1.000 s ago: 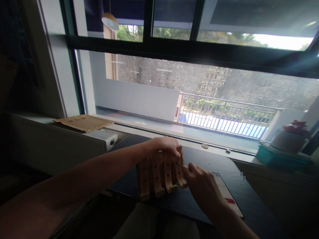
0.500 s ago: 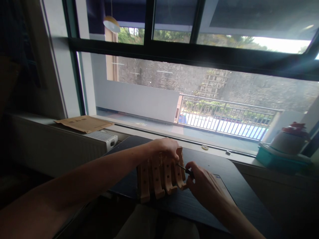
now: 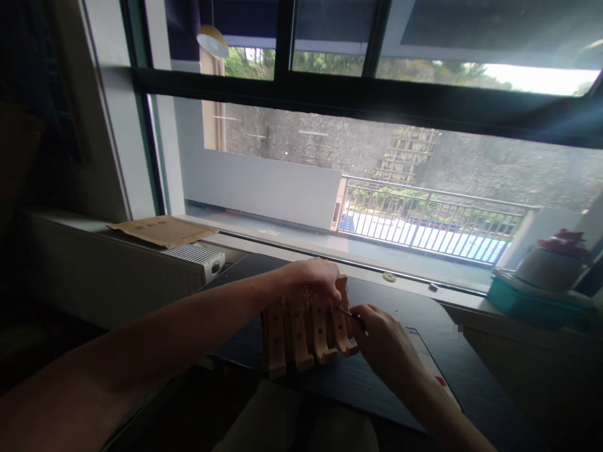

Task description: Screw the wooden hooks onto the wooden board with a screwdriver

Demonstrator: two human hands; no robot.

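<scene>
A wooden hook rack stands tilted on the dark table, with several upright strips that curl forward at the bottom and have dark holes. My left hand is closed over its top right part, the thumb pressing near the rightmost strip. In my right hand is a screwdriver, its thin shaft pointing left. The tip meets the rightmost strip around its upper hole, just below my left thumb. Whether a screw sits there is too small to tell.
Beneath my right forearm a flat, pale-faced tablet-like thing lies on the table. Along the sill are a roll of tape, a small grey piece and a teal box. A brown envelope lies at left.
My right hand has turned slightly around the screwdriver, its fingers now flatter over the handle. The left hand keeps its hold on the rack. The view has shifted a little.
</scene>
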